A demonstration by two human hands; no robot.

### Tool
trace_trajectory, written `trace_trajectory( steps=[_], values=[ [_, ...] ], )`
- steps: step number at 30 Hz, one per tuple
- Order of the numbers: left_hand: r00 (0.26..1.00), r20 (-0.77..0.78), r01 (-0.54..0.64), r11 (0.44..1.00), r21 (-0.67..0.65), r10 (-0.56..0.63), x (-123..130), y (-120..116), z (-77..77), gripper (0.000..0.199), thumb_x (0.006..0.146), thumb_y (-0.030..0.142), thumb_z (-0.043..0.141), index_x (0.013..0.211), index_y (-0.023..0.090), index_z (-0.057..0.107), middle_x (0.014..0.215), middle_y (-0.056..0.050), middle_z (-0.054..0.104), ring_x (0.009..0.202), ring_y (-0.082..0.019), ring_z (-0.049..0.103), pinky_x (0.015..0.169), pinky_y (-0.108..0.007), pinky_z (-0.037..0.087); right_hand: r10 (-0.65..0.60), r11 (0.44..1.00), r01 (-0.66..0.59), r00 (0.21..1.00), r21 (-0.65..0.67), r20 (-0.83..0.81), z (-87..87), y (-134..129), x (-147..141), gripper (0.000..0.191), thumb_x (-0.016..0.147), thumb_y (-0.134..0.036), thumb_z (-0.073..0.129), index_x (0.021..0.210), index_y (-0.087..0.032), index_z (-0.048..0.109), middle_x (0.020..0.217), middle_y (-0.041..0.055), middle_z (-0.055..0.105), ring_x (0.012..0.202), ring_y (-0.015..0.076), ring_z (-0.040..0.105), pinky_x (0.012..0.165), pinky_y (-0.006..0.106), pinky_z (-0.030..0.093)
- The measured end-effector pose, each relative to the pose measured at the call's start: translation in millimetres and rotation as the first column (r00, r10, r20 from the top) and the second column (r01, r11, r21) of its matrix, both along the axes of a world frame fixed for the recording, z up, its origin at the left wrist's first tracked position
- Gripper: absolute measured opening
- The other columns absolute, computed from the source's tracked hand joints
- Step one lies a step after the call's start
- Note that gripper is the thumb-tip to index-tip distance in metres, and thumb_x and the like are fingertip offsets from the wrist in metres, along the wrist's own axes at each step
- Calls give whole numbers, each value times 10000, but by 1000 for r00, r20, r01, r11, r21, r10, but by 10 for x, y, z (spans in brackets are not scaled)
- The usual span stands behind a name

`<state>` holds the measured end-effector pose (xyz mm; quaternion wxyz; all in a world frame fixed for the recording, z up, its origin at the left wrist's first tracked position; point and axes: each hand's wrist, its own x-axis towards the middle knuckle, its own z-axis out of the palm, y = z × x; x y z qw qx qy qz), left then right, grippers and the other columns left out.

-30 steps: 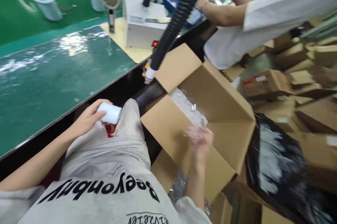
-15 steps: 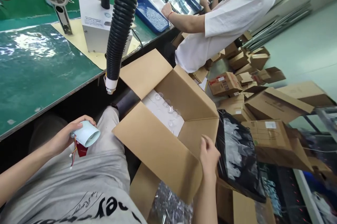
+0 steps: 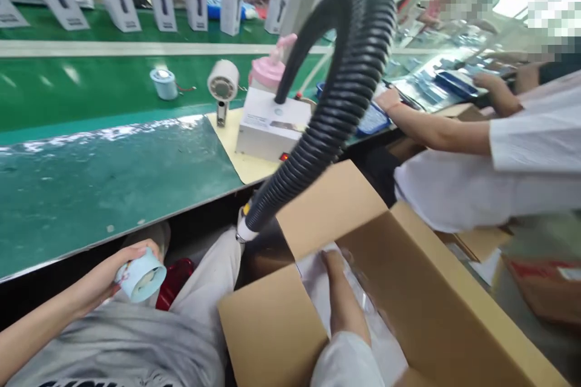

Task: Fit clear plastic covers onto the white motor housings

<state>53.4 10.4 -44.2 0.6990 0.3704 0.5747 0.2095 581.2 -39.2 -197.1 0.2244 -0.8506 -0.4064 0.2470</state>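
My left hand [image 3: 143, 254] is closed around a light blue round fan housing [image 3: 147, 278], its open end facing up and to the right. It holds the housing above my lap, near the bench edge. My right arm reaches down into an open cardboard box [image 3: 276, 326]. My right hand [image 3: 333, 260] is inside, beside white sheet material with clear plastic pieces [image 3: 313, 278]. Its fingers are mostly hidden, and whatever they touch cannot be made out.
A black ribbed hose [image 3: 324, 138] arches from a white machine [image 3: 261, 129] down to a nozzle over my knee. On the green bench stand a white handheld fan [image 3: 223, 79], a pink-lidded cup [image 3: 267, 72] and another blue housing [image 3: 164, 85]. A co-worker's arm [image 3: 445, 135] reaches over a blue tray [image 3: 374, 120].
My right hand has left the box's near edge and gone down inside it. My left hand still grips the blue housing, now turned. The view has swung left and up, showing more bench.
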Motion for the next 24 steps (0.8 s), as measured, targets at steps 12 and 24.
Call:
trace_trajectory(
  steps=[12, 24],
  values=[
    [968, 251, 22, 990, -139, 14, 62, 134, 7, 515, 700, 594, 770, 920, 164, 592, 568, 35, 527, 408, -82, 412, 360, -162, 242, -169, 939, 181, 983, 291, -67, 844, -798, -119, 612, 797, -781, 476, 811, -217, 712, 615, 89, 657, 567, 278, 690, 488, 385, 556],
    [999, 6, -45, 984, -170, 46, -418, 102, -243, 156, 822, 385, 700, 827, 238, 750, 832, 19, 752, 817, -205, 646, 726, -259, 553, 8, 903, 14, 999, -429, 50, 365, -823, -339, 303, 996, -306, 678, 1260, -160, 644, 1274, 99, 663, 1094, 239, 678, 939, 453, 594]
  ],
)
